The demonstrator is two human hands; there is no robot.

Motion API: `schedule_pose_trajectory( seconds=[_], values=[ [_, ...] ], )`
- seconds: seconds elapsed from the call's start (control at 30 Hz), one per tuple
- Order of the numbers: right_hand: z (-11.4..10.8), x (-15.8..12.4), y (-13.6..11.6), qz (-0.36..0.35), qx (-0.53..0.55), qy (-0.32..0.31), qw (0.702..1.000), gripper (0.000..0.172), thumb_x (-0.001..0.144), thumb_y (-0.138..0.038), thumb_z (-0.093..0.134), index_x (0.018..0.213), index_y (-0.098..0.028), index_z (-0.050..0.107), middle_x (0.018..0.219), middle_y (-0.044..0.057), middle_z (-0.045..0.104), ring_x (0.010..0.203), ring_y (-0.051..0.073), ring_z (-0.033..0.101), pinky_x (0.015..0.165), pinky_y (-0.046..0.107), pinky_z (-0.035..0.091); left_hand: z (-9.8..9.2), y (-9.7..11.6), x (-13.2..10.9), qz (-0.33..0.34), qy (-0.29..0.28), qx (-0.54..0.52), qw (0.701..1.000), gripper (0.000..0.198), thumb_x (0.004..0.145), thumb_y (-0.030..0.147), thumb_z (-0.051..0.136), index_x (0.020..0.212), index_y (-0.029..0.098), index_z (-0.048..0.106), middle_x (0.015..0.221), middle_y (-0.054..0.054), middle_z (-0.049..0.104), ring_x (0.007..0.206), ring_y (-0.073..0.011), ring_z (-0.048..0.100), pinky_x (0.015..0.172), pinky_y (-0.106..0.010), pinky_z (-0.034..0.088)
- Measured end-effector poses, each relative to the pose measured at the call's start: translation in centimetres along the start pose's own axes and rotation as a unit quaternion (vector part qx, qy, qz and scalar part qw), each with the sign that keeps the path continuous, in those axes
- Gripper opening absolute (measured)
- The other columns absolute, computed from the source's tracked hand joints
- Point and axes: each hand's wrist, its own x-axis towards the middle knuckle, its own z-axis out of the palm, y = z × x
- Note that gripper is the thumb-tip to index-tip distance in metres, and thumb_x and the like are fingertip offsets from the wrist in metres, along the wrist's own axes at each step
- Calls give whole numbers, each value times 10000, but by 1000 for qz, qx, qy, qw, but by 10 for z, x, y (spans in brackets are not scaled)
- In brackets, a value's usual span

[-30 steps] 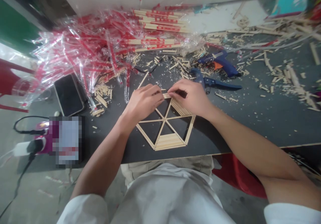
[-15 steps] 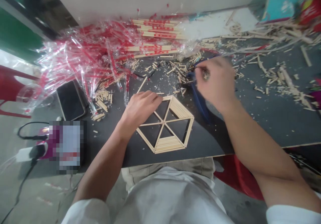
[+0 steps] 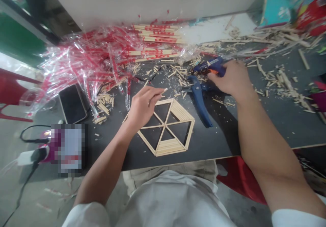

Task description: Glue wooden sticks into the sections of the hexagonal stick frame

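Note:
A hexagonal frame of pale wooden sticks lies near the table's front edge, with spokes meeting at its centre and stacked sticks filling two sections. Over its upper left side is my left hand, fingers pinched on a short stick whose pale end pokes out. Farther right, my right hand is closed round the handle of a blue glue gun with an orange part. Just below the gun lies a blue-handled cutter.
Clear and red wrappers heap at the back left beside bundled sticks. A phone lies at left near a power adapter. Cut stick pieces litter the right side. A teal container stands at the back right.
My right hand has moved slightly right and now grips the glue gun, leaving the cutter in plain view. My left hand has lifted a little, with a short stick showing between its fingers.

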Motion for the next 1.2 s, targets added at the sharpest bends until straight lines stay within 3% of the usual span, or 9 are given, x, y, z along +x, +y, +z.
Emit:
schedule_pose_trajectory(
  seconds=[0.07, 0.13, 0.17, 0.33, 0.47, 0.63, 0.93, 1.2],
  values=[
    [-7, -1, -25, 134, -91, -5, 987, 399, 802, -365, 851, 975, -128, 580, 1078, 291, 663, 1195, 425, 596, 946, 484, 438, 2, -6, 3, -90, 40, -108, 989, 127, 994, 241, 648, 1062, 185, 740, 998, -54, 780, 872, -150, 732, 807, -296, 614],
    [-16, -2, -51, 194, -115, -7, 974, 422, 852, -326, 788, 1116, -82, 566, 1180, 333, 657, 1195, 434, 628, 944, 486, 448, 4, -12, 6, -166, 80, -238, 953, 175, 936, 334, 728, 1035, 191, 712, 896, -23, 761, 760, -126, 717, 727, -270, 614],
    [-21, -2, -62, 224, -103, -1, 969, 402, 881, -303, 742, 1160, -92, 543, 1137, 312, 679, 1142, 424, 660, 921, 490, 462, 5, -14, 7, -192, 96, -298, 930, 225, 894, 371, 777, 1011, 193, 703, 877, -16, 754, 740, -116, 711, 710, -255, 610],
    [-34, -6, -93, 181, -22, 42, 982, 331, 813, -312, 727, 1076, -218, 550, 939, 138, 725, 906, 346, 701, 868, 493, 527, 2, -14, 12, -292, 109, -484, 818, 377, 700, 399, 945, 892, 192, 695, 838, -3, 735, 691, -73, 683, 633, -177, 568],
    [-23, -15, -106, 101, 8, 5, 995, 424, 784, -516, 748, 1063, -242, 584, 901, 113, 726, 839, 333, 696, 810, 497, 564, -1, -11, 13, -354, 92, -521, 771, 285, 704, 317, 926, 812, 177, 702, 833, -6, 726, 613, -33, 610, 508, -134, 465],
    [-1, -28, -113, 0, 7, -55, 998, 430, 883, -539, 621, 1166, -219, 572, 925, 136, 707, 885, 362, 713, 821, 519, 565, 0, -12, 15, -404, 62, -529, 744, 155, 748, 216, 844, 776, 158, 703, 894, -30, 760, 488, 15, 425, 385, -127, 261],
    [10, -32, -109, -59, -2, -28, 998, 314, 917, -498, 597, 1090, -238, 566, 860, 117, 672, 808, 327, 687, 766, 497, 553, 2, -15, 14, -407, 62, -548, 728, 69, 835, 159, 784, 796, 136, 731, 941, -47, 766, 506, 16, 432, 393, -106, 270],
    [16, -34, -102, -66, 20, -31, 997, 335, 946, -510, 597, 1154, -248, 577, 888, 122, 684, 842, 350, 700, 775, 510, 545, 1, -11, 14, -413, 61, -543, 729, 94, 875, 154, 757, 790, 137, 723, 940, -44, 764, 506, 16, 430, 395, -114, 270]
  ],
)
